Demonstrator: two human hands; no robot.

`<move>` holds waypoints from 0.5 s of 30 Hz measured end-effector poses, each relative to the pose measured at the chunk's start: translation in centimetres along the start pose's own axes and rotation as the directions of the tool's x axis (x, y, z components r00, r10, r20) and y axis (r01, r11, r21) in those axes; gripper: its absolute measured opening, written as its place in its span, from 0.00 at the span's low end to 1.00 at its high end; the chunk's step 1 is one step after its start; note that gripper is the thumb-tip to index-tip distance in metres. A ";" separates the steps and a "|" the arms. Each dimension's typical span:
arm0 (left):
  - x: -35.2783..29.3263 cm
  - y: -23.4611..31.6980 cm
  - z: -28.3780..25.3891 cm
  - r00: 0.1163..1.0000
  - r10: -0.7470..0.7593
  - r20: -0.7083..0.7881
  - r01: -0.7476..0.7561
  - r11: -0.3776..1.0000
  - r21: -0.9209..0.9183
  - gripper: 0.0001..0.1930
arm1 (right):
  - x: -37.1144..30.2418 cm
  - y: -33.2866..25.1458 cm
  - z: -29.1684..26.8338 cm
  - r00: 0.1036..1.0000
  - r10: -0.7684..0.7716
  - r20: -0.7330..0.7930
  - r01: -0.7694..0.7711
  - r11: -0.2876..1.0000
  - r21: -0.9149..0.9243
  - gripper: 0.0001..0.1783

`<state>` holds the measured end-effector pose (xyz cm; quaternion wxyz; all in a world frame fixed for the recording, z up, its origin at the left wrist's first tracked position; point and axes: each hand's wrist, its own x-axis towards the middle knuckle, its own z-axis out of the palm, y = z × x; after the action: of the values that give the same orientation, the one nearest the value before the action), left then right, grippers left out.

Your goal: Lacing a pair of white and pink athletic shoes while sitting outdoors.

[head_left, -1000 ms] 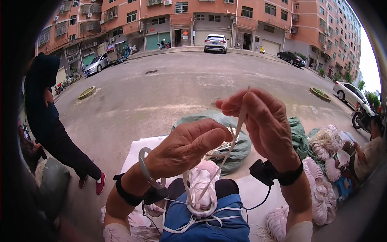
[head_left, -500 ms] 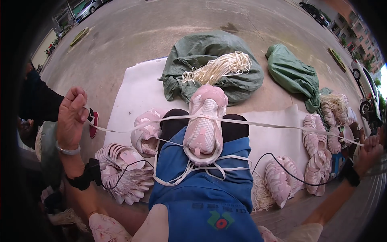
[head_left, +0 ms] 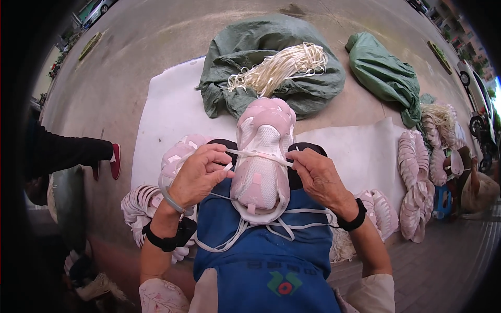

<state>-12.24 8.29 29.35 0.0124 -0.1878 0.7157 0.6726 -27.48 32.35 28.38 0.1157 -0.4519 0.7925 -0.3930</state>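
Note:
A pink and white shoe upper [head_left: 262,172] lies across my lap, on a blue apron [head_left: 261,250]. A white shoelace [head_left: 258,154] runs across its middle from side to side. To the left of the upper, my left hand [head_left: 201,175] pinches one end of the lace between thumb and fingers. My right hand [head_left: 315,172] grips the other end close to the upper's right side, with a short tip showing above the fingers. More white laces [head_left: 237,236] lie loose on the apron below the upper.
Ahead, a green sack [head_left: 224,52] bears a bundle of cream laces [head_left: 292,62]; another green sack [head_left: 383,78] lies to its right. Stacked pink uppers [head_left: 415,182] stand at right, more [head_left: 141,208] at left. A person's leg with a red shoe [head_left: 116,160] is at far left.
Both hands have come in from far out at either side to the upper. The lace, earlier stretched wide, is now held close in. My head view has shifted slightly.

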 end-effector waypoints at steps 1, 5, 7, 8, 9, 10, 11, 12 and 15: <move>0.2 -0.6 -0.3 0.993 -0.080 0.093 0.079 0.997 0.009 0.14 | 0.2 0.1 0.1 1.000 -0.017 0.024 0.015 0.999 0.049 0.12; 0.3 -1.5 -1.0 0.972 -0.198 0.124 0.221 0.951 -0.216 0.07 | 0.7 -1.4 -0.1 0.973 0.172 0.154 -0.207 0.944 0.257 0.15; 0.4 -1.4 -0.8 0.962 -0.235 0.140 0.260 0.945 -0.200 0.06 | 0.7 -0.8 0.1 0.970 0.158 0.182 -0.198 0.954 0.225 0.17; 0.5 -1.2 -0.6 0.953 -0.261 0.155 0.287 0.942 -0.175 0.06 | 0.8 -0.8 0.2 0.967 0.157 0.199 -0.187 0.972 0.143 0.16; 0.6 -1.2 -0.4 0.950 -0.270 0.155 0.296 0.938 -0.182 0.06 | 0.9 -0.7 0.3 0.964 0.156 0.215 -0.173 0.983 0.059 0.14; 0.7 -1.1 -0.2 0.959 -0.246 0.140 0.260 0.961 -0.095 0.07 | 1.3 -1.0 0.5 0.961 0.160 0.226 -0.178 0.982 0.061 0.14; 0.8 -1.2 0.1 0.967 -0.219 0.128 0.222 0.975 -0.007 0.08 | 1.8 -1.6 0.7 0.970 0.137 0.201 -0.145 0.989 0.025 0.13; 1.0 -1.6 0.3 0.987 -0.131 0.090 0.128 0.991 0.036 0.09 | 2.2 -2.0 0.9 0.978 0.112 0.176 -0.112 0.994 -0.011 0.12; 1.2 -1.9 0.7 0.996 -0.084 0.040 0.078 0.989 0.128 0.11 | 3.3 -2.1 1.3 0.986 -0.031 0.162 0.047 0.995 -0.092 0.09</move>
<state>-12.99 8.62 27.09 0.0679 -0.2002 0.7480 0.6292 -27.33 28.42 29.61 0.1497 -0.5026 0.7894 -0.3191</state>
